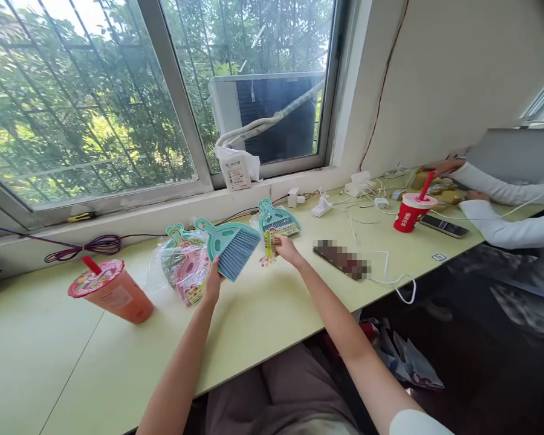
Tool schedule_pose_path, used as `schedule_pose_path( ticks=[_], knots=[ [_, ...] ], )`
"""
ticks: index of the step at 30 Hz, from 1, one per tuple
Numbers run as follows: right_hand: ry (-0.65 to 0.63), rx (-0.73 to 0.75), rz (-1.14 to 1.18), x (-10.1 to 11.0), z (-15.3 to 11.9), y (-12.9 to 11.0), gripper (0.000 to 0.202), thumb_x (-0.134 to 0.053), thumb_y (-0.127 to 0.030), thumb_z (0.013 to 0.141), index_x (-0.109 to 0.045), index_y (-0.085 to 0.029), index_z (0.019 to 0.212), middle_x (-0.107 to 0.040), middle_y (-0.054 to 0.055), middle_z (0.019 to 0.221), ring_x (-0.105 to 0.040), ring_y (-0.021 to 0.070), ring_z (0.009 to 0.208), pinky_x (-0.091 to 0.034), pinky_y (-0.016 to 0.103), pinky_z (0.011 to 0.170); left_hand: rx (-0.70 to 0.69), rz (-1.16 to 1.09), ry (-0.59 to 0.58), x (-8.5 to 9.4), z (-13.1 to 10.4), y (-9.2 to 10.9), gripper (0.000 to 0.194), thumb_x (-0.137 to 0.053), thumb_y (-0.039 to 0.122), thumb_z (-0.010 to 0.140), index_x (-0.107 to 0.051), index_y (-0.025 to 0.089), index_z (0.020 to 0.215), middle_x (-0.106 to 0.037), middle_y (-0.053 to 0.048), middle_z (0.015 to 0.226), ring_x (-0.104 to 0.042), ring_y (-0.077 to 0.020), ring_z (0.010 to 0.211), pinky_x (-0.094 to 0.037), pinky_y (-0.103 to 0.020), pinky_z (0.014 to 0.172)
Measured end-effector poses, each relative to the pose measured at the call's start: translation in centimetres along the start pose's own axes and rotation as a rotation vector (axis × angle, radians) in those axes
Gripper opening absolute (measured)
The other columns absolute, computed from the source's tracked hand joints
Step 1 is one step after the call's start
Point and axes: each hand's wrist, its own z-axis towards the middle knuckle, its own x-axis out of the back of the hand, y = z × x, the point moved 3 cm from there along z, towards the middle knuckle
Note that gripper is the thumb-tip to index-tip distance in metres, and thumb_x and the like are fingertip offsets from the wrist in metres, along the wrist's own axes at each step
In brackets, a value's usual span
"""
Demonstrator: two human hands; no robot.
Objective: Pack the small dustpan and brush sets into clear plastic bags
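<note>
Dustpan (225,235) gripped in left hand (213,283), yellow label (267,243) pinched in right hand (287,249) (table (258,320) open toward front edge (272,354)).

Teal dustpan (216,243), grey-blue bristles (239,254); yellow-green label (267,240); pink dustpan (191,266); red cup (405,219); pale yellow-green tabletop (258,326).

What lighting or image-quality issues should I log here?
Head view: sky beyond the window is overexposed, the floor dark; head view: the orange cup leans, likely lens stretch; head view: pixelation masks much of the nearer phone, while the brush bristles look distinct.
</note>
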Motion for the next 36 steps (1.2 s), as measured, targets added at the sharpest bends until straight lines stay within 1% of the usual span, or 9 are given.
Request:
schedule_pose_path(
  ticks=[5, 9, 12, 17, 22, 28, 31, 34, 36],
  knots=[
    [0.377, -0.105, -0.738, 3.4, -0.8, 0.3, 0.049, -0.060, -0.015, 0.083, -0.046, -0.022, 0.130, -0.062, 0.013, 0.116, -0.061, 0.0257, 0.103, -0.046, 0.036, 0.086, -0.217, 0.119, 0.013, 0.3, -0.5, 1.3, 0.048, -0.047, 0.061, 0.082, -0.055, 0.023, 0.111, -0.059, -0.007, 0.104, -0.059, -0.0196, 0.089, -0.051, -0.031, 0.073],
    [0.559, 0.150, -0.658, 2.9, -2.4, -2.1, 0.045, -0.058, -0.027, 0.088, -0.046, -0.021, 0.132, -0.052, 0.016, 0.126, -0.052, 0.0269, 0.112, -0.043, 0.035, 0.089, -0.447, 0.397, 0.055, -0.4, -2.3, 2.5, 0.047, -0.043, 0.058, 0.085, -0.054, 0.021, 0.113, -0.059, -0.008, 0.099, -0.056, -0.0222, 0.090, -0.045, -0.034, 0.079],
    [0.454, 0.382, -0.431, 0.0, -3.4, -4.0, 0.029, -0.049, -0.037, 0.093, -0.058, -0.024, 0.118, -0.060, 0.009, 0.106, -0.055, 0.0227, 0.099, -0.042, 0.031, 0.085, -0.539, 0.602, -0.024, -1.8, -4.0, 2.8, 0.039, -0.041, 0.051, 0.088, -0.057, 0.020, 0.104, -0.056, -0.004, 0.076, -0.053, -0.0202, 0.071, -0.042, -0.032, 0.070],
    [0.286, 0.467, -0.267, -4.5, -4.4, -4.9, 0.024, -0.056, -0.045, 0.088, -0.063, -0.022, 0.081, -0.062, 0.003, 0.086, -0.055, 0.0182, 0.081, -0.042, 0.028, 0.077, -0.556, 0.759, -0.257, -3.9, -6.1, 2.4, 0.031, -0.041, 0.043, 0.089, -0.057, 0.020, 0.101, -0.045, 0.004, 0.055, -0.044, -0.0153, 0.051, -0.033, -0.026, 0.056],
    [0.179, 0.462, -0.146, -4.6, -3.9, -3.9, 0.025, -0.065, -0.041, 0.080, -0.062, -0.022, 0.095, -0.062, 0.003, 0.100, -0.057, 0.0158, 0.079, -0.043, 0.028, 0.074, -0.638, 0.867, -0.189, -3.6, -6.5, 2.5, 0.039, -0.044, 0.046, 0.088, -0.056, 0.019, 0.113, -0.053, 0.000, 0.060, -0.051, -0.0175, 0.055, -0.035, -0.026, 0.058],
    [0.179, 0.377, 0.068, -3.9, -2.4, -2.8, 0.023, -0.071, -0.038, 0.068, -0.061, -0.018, 0.072, -0.059, 0.001, 0.084, -0.052, 0.0107, 0.062, -0.043, 0.026, 0.065, -0.635, 0.848, -0.300, -3.8, -6.2, 2.4, 0.042, -0.047, 0.047, 0.086, -0.057, 0.020, 0.116, -0.055, 0.000, 0.064, -0.052, -0.0162, 0.057, -0.037, -0.025, 0.060],
    [0.100, 0.319, 0.214, -3.7, -2.3, -2.7, 0.027, -0.070, -0.042, 0.066, -0.060, -0.017, 0.066, -0.057, 0.000, 0.076, -0.049, 0.0104, 0.061, -0.041, 0.024, 0.059, -0.605, 0.717, -0.176, -2.8, -4.8, 2.9, 0.036, -0.037, 0.048, 0.090, -0.059, 0.020, 0.091, -0.048, 0.001, 0.061, -0.046, -0.0151, 0.059, -0.035, -0.025, 0.059],
    [-0.112, 0.277, 0.360, -3.0, -2.6, -3.1, 0.031, -0.065, -0.048, 0.071, -0.063, -0.017, 0.068, -0.058, 0.000, 0.072, -0.050, 0.0113, 0.063, -0.039, 0.023, 0.058, -0.567, 0.619, 0.038, -0.5, -2.4, 3.5, 0.037, -0.036, 0.047, 0.090, -0.045, 0.020, 0.066, -0.035, 0.002, 0.057, -0.036, -0.0136, 0.057, -0.029, -0.025, 0.054],
    [-0.111, 0.272, 0.366, -1.6, -2.7, -3.5, 0.034, -0.063, -0.051, 0.073, -0.065, -0.017, 0.071, -0.059, 0.000, 0.071, -0.052, 0.0120, 0.065, -0.039, 0.023, 0.059, -0.517, 0.606, 0.081, 1.0, -0.9, 3.6, 0.040, -0.041, 0.047, 0.087, -0.035, 0.021, 0.058, -0.029, 0.003, 0.054, -0.030, -0.0123, 0.054, -0.025, -0.026, 0.052]
  ],
)
